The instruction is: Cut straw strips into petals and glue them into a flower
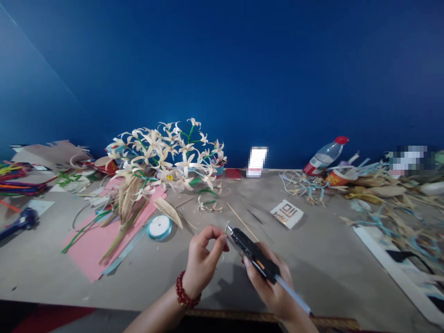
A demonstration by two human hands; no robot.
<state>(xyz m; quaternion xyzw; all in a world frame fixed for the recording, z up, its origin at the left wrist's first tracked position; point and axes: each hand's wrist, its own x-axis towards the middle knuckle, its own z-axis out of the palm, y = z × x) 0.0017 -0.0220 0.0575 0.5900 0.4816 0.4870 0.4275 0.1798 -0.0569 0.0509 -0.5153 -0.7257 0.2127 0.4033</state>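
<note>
My right hand [274,282] is wrapped round a black glue gun [255,254], with a pale glue stick [294,295] poking out of its rear end. The gun's nozzle points up and left, close to the fingertips of my left hand [207,252]. Between thumb and forefinger, that hand pinches a thin, pale strip [227,226]; whether the nozzle touches it I cannot tell. A bunch of cream-coloured craft flowers [166,152] on green stems stands beyond my hands. Nearer lie a spool of light-blue ribbon [159,227] and a thin wooden stick [242,221].
Pink paper [86,254] with dried husks [128,199] lies left, and a blue glue gun [22,224] farther left. A tilted bottle with a red cap [328,155], a paper cup [342,176] and husk scraps [381,189] crowd the right. A white power strip [378,259] lies front right.
</note>
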